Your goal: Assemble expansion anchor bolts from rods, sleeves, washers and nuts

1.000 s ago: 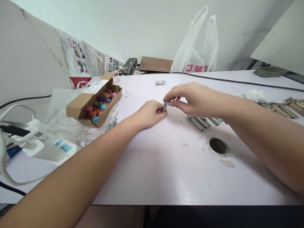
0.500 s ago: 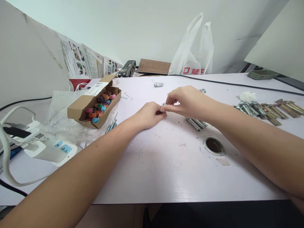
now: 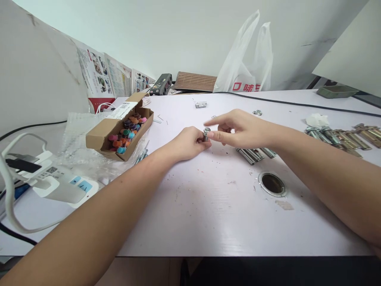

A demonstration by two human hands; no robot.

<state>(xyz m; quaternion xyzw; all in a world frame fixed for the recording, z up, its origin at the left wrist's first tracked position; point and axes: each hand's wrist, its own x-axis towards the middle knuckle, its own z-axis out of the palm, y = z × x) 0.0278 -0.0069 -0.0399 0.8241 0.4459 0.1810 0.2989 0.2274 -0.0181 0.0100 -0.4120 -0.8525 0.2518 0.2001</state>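
Observation:
My left hand [image 3: 193,143] is closed around a silver expansion bolt [image 3: 206,131] at the middle of the table. The bolt stands upright with its nut end on top, and its lower part is hidden by the fingers. My right hand [image 3: 235,129] is just right of it, index finger stretched out and thumb apart from it, the thumb tip at the bolt's nut. Under the right wrist lie several silver metal sleeves [image 3: 250,155]. Two silver sleeves [image 3: 201,105] lie farther back, and a few small nuts or washers [image 3: 257,113] sit behind the right hand.
An open cardboard box [image 3: 102,137] of colourful plugs stands left, near bubble wrap [image 3: 74,135] and a white power strip [image 3: 64,186]. Silver and brass bolts [image 3: 351,139] lie right. A round cable hole [image 3: 272,184] is in the tabletop. A white plastic bag [image 3: 245,63] stands behind.
My right index finger has lifted and straightened away from the bolt, showing more of its top. The left hand keeps its hold. The view has shifted slightly.

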